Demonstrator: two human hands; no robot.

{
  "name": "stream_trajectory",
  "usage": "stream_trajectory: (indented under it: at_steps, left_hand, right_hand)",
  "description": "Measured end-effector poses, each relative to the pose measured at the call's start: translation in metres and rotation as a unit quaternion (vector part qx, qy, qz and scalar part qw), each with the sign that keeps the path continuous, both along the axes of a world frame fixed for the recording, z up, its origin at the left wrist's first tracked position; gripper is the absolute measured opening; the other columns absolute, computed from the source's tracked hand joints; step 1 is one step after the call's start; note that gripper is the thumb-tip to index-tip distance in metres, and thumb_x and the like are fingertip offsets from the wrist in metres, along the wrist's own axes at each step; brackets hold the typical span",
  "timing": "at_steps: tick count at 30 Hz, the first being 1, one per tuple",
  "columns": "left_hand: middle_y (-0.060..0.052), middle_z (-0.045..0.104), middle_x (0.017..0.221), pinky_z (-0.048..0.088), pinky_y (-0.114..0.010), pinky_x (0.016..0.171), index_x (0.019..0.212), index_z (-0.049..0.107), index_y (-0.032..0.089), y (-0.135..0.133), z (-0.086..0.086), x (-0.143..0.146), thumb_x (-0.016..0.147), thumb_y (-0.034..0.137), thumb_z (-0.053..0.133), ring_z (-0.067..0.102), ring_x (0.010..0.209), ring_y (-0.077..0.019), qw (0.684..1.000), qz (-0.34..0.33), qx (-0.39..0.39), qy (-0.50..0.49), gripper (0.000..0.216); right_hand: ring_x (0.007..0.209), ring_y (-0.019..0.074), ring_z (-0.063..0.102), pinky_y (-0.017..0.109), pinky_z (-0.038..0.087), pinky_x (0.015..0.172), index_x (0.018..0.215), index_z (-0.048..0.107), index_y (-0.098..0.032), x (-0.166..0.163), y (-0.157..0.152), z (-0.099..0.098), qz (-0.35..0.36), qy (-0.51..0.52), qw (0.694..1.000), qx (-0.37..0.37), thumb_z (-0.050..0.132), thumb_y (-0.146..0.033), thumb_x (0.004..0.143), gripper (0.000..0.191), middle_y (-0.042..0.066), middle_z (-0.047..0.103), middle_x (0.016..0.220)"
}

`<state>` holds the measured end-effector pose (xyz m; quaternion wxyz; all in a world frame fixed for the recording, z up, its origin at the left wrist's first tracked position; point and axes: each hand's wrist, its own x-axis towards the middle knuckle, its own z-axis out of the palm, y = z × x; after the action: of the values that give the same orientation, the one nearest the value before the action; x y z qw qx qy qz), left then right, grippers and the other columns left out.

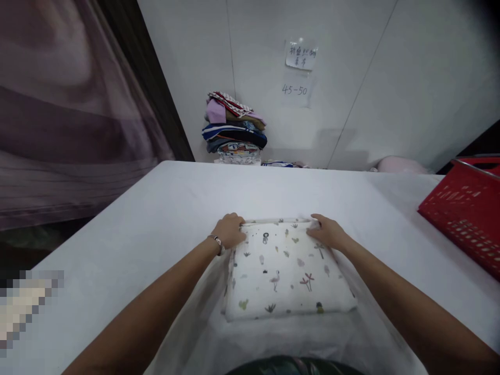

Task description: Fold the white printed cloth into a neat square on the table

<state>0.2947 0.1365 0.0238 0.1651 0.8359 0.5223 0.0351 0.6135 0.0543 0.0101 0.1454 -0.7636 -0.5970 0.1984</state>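
left grip (229,230) – fingers curled | right grip (327,232) – flat | both arms outstretched

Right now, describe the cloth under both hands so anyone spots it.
On the white table, near its front edge, lies a folded cloth with the left hand and right hand on its far corners. It is white with plant and flamingo prints, unlike the colourful clothes stack by the wall.

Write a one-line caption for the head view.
Folded white printed cloth on a white table, left hand and right hand resting on its far corners; red plastic basket nearby.
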Motion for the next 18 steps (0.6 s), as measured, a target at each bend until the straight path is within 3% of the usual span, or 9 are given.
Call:
stream_trajectory:
  at_steps: [4,7,9,14,18]
  left_hand:
    - [-0.005,0.056,0.088,0.041,-0.030,0.072,0.079,0.058,0.018,0.002,0.008,-0.002,0.063,0.022,0.054,0.052,0.084,-0.0202,0.997,-0.003,0.002,-0.075,0.017]
    - [-0.001,0.057,0.076,0.039,-0.027,0.063,0.081,0.055,0.019,0.011,0.007,-0.002,0.069,0.029,0.051,0.052,0.070,-0.0161,0.986,0.049,-0.044,-0.152,0.016]
    - [-0.001,0.058,0.074,0.039,-0.026,0.063,0.082,0.055,0.019,0.019,-0.001,0.002,0.071,0.031,0.050,0.053,0.071,-0.0164,0.981,0.085,-0.056,-0.163,0.016]
    - [-0.007,0.061,0.100,0.040,-0.029,0.080,0.097,0.057,0.018,0.024,-0.027,0.010,0.074,0.027,0.050,0.055,0.092,-0.0198,0.982,0.122,-0.034,-0.144,0.025]
    - [-0.014,0.053,0.120,0.039,-0.031,0.087,0.119,0.047,0.014,0.016,-0.029,0.002,0.071,0.044,0.058,0.054,0.104,-0.0242,0.966,0.190,-0.049,-0.171,0.057]
  right_hand:
    - [0.085,0.0214,0.059,0.031,0.046,0.077,0.124,0.051,-0.022,-0.003,-0.005,0.005,-0.051,0.078,0.994,0.054,0.060,-0.039,0.069,0.058,0.006,0.062,0.096]
    - [0.084,0.0196,0.059,0.030,0.046,0.077,0.124,0.051,-0.023,-0.004,0.002,0.001,-0.092,0.142,0.979,0.113,0.061,-0.039,0.069,0.058,0.006,0.060,0.101]
    - [0.090,0.0203,0.058,0.031,0.045,0.080,0.126,0.049,-0.022,-0.003,0.011,-0.006,-0.097,0.153,0.976,0.119,0.061,-0.038,0.068,0.061,0.007,0.059,0.105]
    - [0.104,0.0220,0.053,0.033,0.040,0.090,0.129,0.045,-0.016,-0.001,0.022,-0.028,-0.063,0.128,0.985,0.098,0.057,-0.040,0.073,0.062,0.009,0.058,0.112]
    - [0.095,0.0221,0.056,0.035,0.042,0.085,0.136,0.035,-0.017,0.002,0.001,-0.027,-0.091,0.114,0.987,0.069,0.055,-0.049,0.074,0.072,0.011,0.056,0.115]
